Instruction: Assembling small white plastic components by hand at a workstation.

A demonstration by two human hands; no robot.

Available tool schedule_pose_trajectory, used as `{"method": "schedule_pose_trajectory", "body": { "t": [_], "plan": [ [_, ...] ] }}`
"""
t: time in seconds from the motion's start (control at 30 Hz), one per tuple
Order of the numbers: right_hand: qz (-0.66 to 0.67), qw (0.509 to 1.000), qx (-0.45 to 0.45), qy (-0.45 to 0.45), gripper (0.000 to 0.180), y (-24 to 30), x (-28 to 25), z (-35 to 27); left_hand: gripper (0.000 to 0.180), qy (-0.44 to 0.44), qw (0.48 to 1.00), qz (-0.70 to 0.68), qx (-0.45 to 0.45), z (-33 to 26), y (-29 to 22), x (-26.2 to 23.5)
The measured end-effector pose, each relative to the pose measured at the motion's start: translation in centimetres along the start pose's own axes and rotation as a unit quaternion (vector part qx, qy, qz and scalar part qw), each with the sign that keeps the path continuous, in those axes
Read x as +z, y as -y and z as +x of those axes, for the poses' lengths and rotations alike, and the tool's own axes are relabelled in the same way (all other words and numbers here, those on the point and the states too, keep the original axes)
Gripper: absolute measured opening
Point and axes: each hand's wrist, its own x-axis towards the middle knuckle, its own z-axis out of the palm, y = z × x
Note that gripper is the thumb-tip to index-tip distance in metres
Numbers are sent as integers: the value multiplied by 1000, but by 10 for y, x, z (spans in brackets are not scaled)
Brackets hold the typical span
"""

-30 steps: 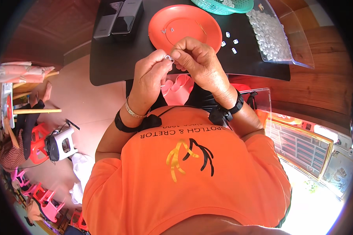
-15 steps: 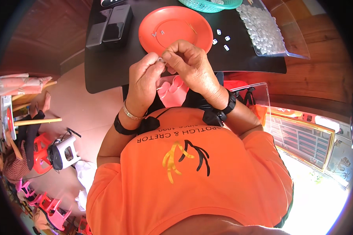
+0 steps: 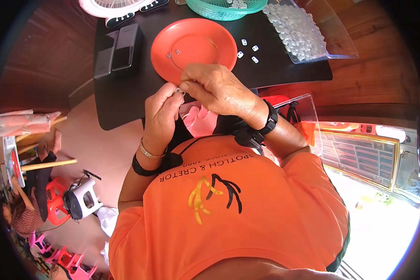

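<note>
A small white plastic piece with a hole (image 3: 179, 91) is pinched in the fingertips of my left hand (image 3: 162, 111), in front of the plate. Against it press the thumb and curled fingers of my right hand (image 3: 219, 91); anything finer between those fingers is hidden. Just beyond my hands is a round orange-red plate (image 3: 165, 35). On it are small metal bits (image 3: 169, 55) and a thin gold-coloured stick (image 3: 211, 41). Several loose white plastic pieces (image 3: 255, 48) lie on the black table (image 3: 284, 72), right of the plate.
A clear bin (image 3: 340, 51) heaped with whitish pieces (image 3: 298, 35) stands at the right. A green basket (image 3: 210, 11) sits at the back, left of it a pink-and-white fan-like object (image 3: 119, 7). A dark box (image 3: 121, 49) is on the left. Stools (image 3: 81, 200) and another person (image 3: 30, 210) are farther left.
My right hand has rolled over, its back now facing up and its fingers more curled. Both hands stay together at the white piece. The whole view has shifted slightly.
</note>
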Motion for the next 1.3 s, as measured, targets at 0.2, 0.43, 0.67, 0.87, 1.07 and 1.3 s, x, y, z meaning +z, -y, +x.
{"method": "schedule_pose_trajectory", "body": {
  "t": [0.2, 0.43, 0.67, 0.87, 1.07, 1.3],
  "plan": [
    [-21, 999, -27, 10, 7, -1, -2, 0, 23, 3, 1000, 17, 14, 2, 0, -2],
    [34, 997, -23, 69, 14, -5, -15, 7, 21, 6, 1000, -16, -11, 4, 2, 2],
    [-298, 954, -10, -41, 19, -52, -111, 106, 21, -25, 995, -97, -30, -1, -4, -13],
    [-563, 821, 31, 91, 16, -208, -169, 170, 20, -13, 991, -123, -49, -3, 4, -17],
    [-549, 819, 107, 128, 17, -223, -144, 170, 20, -29, 992, -105, -68, -4, 8, -27],
    [-550, 821, 109, 111, 18, -188, -132, 170, 20, -31, 990, -109, -81, 2, 15, -29]
  ]
}}
